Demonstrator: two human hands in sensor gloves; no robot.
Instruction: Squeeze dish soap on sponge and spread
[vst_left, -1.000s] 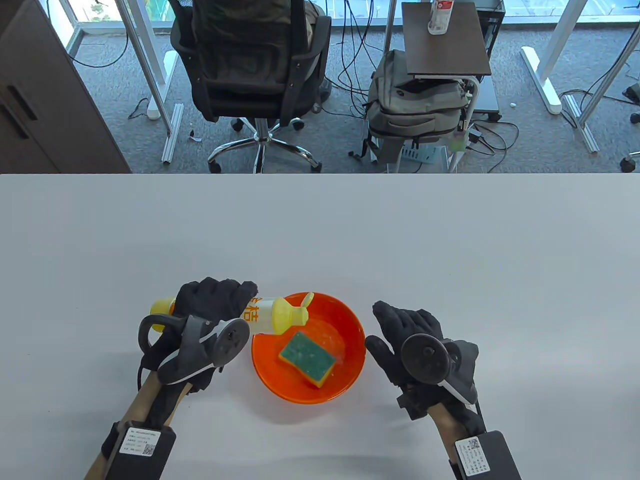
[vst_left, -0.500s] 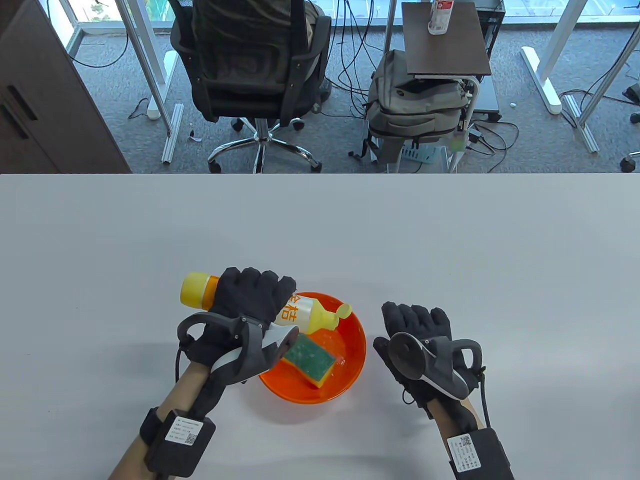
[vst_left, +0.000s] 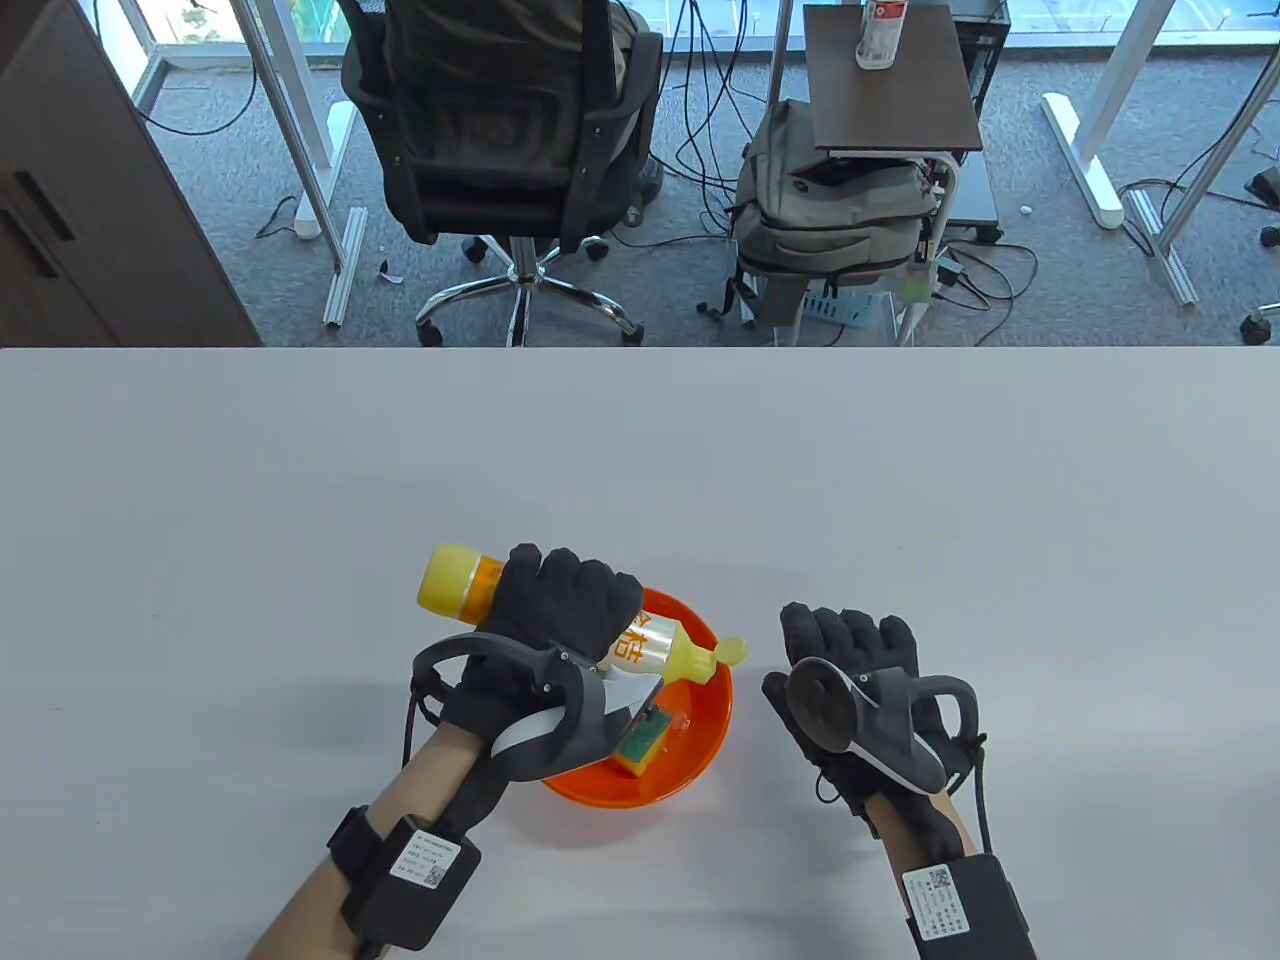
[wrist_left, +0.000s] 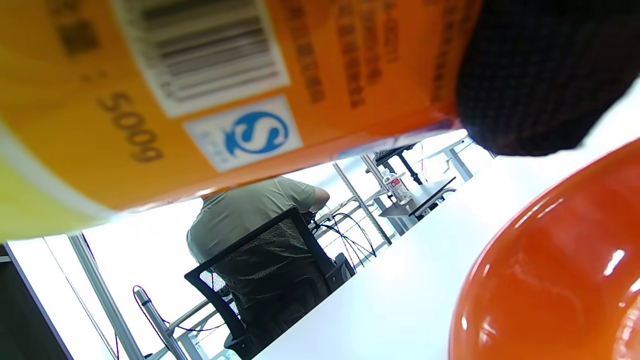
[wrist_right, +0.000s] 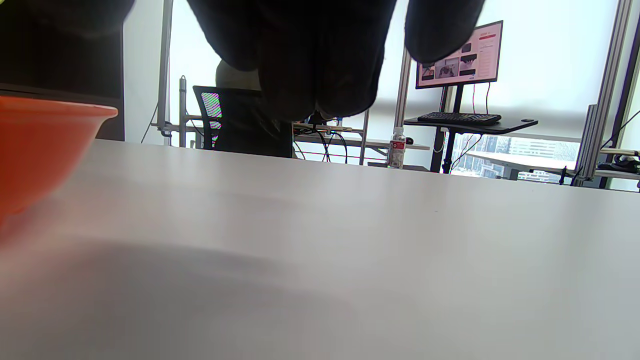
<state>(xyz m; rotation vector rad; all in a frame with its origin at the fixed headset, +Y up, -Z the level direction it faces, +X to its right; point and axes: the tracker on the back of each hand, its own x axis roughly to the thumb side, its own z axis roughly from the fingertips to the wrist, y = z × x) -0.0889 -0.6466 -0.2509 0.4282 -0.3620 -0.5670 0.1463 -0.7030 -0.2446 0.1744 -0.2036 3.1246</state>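
Dish soap bottle: table view, left hand grasps body, nozzle tipped toward 4 o'clock over orange bowl, likely for aiming at sponge lying inside bowl. Right hand at bowl's 3 o'clock, fingers spread, holding nothing.
Left wrist view: label fills frame; bottle directly above bowl rim.
Right wrist view: fingers hang above table, bowl at 9 o'clock.

1. Dish soap bottle, upper left of left wrist view: orange label reads "500g" upside down, beside a barcode and a blue "S" logo on a white patch; the small print is illegible.
2. Same bottle, table view centre: an orange Chinese character, "桔".
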